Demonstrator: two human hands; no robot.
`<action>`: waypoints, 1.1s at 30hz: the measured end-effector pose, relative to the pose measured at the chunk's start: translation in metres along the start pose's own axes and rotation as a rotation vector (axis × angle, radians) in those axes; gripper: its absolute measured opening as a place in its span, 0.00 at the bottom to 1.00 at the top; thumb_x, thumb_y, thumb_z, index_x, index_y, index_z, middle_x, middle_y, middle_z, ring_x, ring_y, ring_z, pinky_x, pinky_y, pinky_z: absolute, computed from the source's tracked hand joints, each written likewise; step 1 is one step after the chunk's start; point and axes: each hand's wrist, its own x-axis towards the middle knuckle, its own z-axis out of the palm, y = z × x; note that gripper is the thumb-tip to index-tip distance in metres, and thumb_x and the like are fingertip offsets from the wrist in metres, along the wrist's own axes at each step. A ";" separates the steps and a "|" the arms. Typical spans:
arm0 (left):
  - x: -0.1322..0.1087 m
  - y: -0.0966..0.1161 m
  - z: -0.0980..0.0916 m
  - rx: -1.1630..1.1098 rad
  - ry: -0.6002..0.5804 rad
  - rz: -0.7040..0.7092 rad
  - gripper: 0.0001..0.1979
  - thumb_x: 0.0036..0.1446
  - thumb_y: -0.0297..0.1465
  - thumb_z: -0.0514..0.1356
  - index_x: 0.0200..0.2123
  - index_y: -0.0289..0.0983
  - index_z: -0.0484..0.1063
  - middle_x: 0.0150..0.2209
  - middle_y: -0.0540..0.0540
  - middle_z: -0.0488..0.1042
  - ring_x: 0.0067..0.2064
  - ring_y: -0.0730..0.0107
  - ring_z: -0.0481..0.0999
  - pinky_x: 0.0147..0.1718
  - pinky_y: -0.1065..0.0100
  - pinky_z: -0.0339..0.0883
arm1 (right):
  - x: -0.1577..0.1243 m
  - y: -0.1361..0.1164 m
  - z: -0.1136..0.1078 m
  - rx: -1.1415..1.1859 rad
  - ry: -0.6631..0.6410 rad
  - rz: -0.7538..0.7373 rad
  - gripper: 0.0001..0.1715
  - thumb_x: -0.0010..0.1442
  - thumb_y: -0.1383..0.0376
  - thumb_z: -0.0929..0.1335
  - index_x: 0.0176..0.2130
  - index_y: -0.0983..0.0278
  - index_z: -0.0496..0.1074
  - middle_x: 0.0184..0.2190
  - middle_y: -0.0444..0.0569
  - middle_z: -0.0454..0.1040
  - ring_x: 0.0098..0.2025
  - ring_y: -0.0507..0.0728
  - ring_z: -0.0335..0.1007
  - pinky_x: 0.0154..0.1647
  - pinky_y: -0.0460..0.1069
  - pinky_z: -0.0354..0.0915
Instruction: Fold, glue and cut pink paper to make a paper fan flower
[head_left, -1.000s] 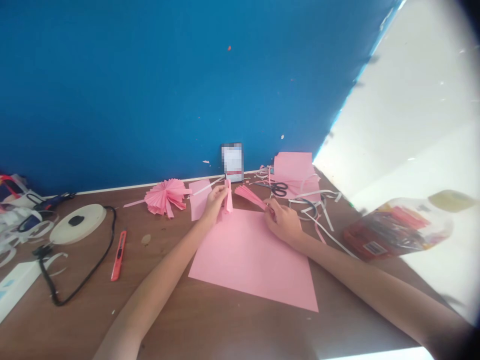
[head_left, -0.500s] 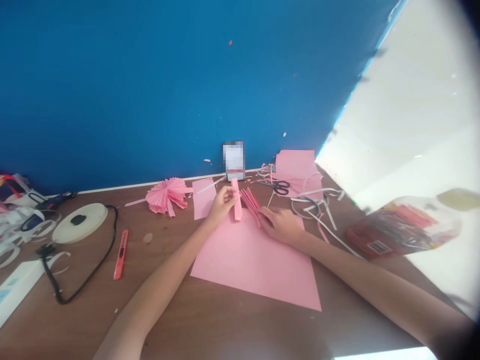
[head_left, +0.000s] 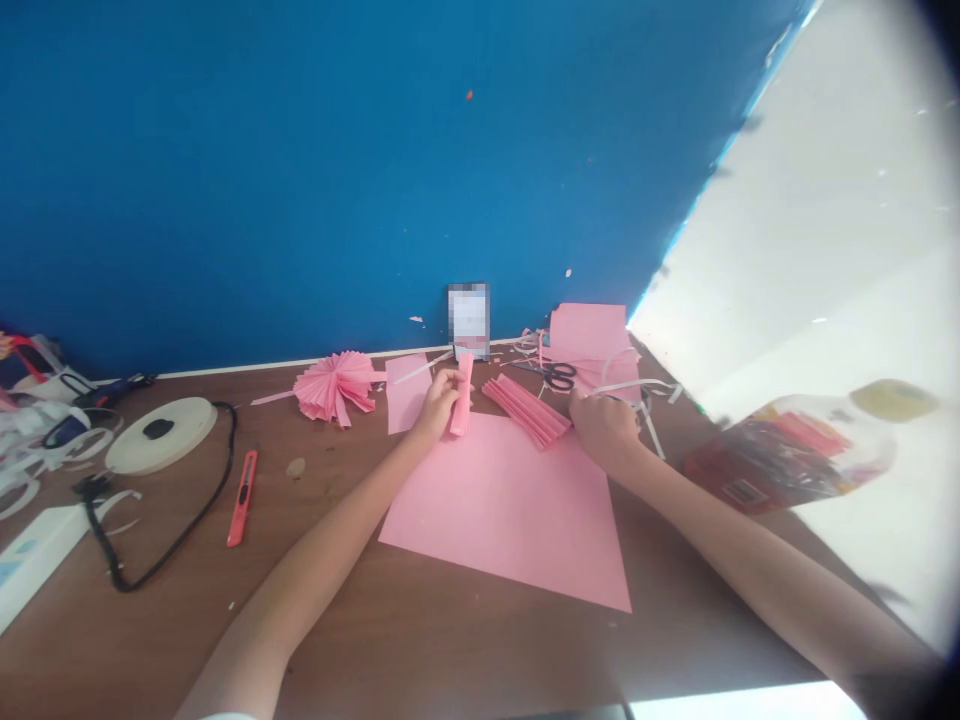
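Note:
My left hand [head_left: 441, 405] is closed on a narrow folded strip of pink paper [head_left: 463, 398], held upright over the far left edge of a large pink paper sheet [head_left: 510, 510]. A pleated pink paper piece [head_left: 529, 410] lies slightly fanned on the sheet's far edge, apart from both hands. To its right, my right hand [head_left: 606, 428] is low over the table, beside the black-handled scissors [head_left: 559, 376] and some white paper strips [head_left: 637, 384]. The fingers of that hand are curled under and mostly hidden, so what they hold, if anything, does not show.
A pink pleated rosette [head_left: 334, 388] lies left of a small pink sheet [head_left: 408, 390]. Further left are a red cutter knife [head_left: 242, 498] and a white disc with a black cable [head_left: 161, 437]. A phone [head_left: 469, 322] leans on the blue wall. A plastic bag [head_left: 795, 455] lies right.
My right hand has let go of the pleated piece and moved right, towards the scissors and strips. The pleated piece now lies flatter and wider. My left hand still grips its strip, now tilted differently.

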 end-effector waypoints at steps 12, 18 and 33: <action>-0.006 0.003 0.005 0.088 -0.002 0.044 0.16 0.53 0.32 0.55 0.46 0.40 0.61 0.44 0.44 0.69 0.33 0.72 0.73 0.33 0.66 0.69 | -0.001 -0.015 -0.033 0.216 0.383 -0.213 0.20 0.57 0.78 0.56 0.45 0.67 0.66 0.38 0.58 0.68 0.34 0.58 0.65 0.27 0.48 0.53; -0.009 0.001 0.010 0.124 -0.028 0.088 0.23 0.51 0.30 0.59 0.50 0.41 0.57 0.50 0.42 0.65 0.35 0.73 0.72 0.32 0.68 0.69 | -0.016 -0.030 -0.031 0.663 0.402 -0.361 0.17 0.64 0.72 0.54 0.47 0.64 0.66 0.39 0.53 0.67 0.35 0.54 0.66 0.29 0.46 0.58; -0.022 0.011 0.015 0.358 -0.095 0.311 0.25 0.53 0.33 0.60 0.55 0.41 0.65 0.51 0.41 0.62 0.42 0.66 0.70 0.40 0.65 0.68 | -0.032 -0.063 0.012 0.894 0.266 -0.467 0.19 0.60 0.73 0.59 0.50 0.63 0.65 0.44 0.54 0.70 0.49 0.60 0.64 0.44 0.53 0.64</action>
